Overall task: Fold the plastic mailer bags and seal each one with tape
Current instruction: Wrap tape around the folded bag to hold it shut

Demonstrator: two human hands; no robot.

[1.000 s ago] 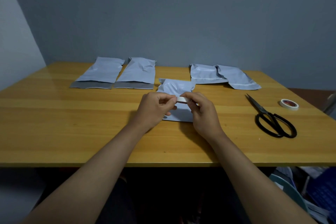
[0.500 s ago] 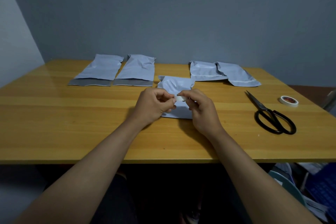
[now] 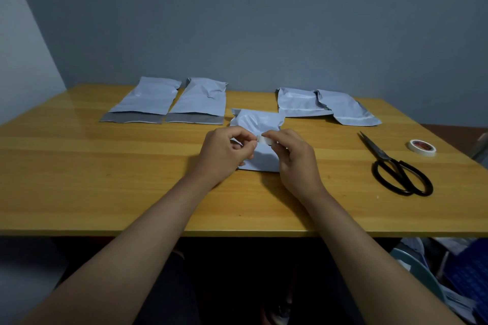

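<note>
One head-worn camera looks forward and down from the seated person's eye level, facing a grey wall (image 3: pixel 264 21). Its wide angle takes in the whole wooden tabletop (image 3: pixel 105 179), with both forearms reaching in from the bottom edge, close up.

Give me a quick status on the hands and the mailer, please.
Left hand and right hand both pinch a tape strip over the folded mailer. Strip not yet pressed down. Nothing in the way.

Both hands, left (image 3: pixel 224 154) and right (image 3: pixel 297 157), fingertips pinched together.
</note>
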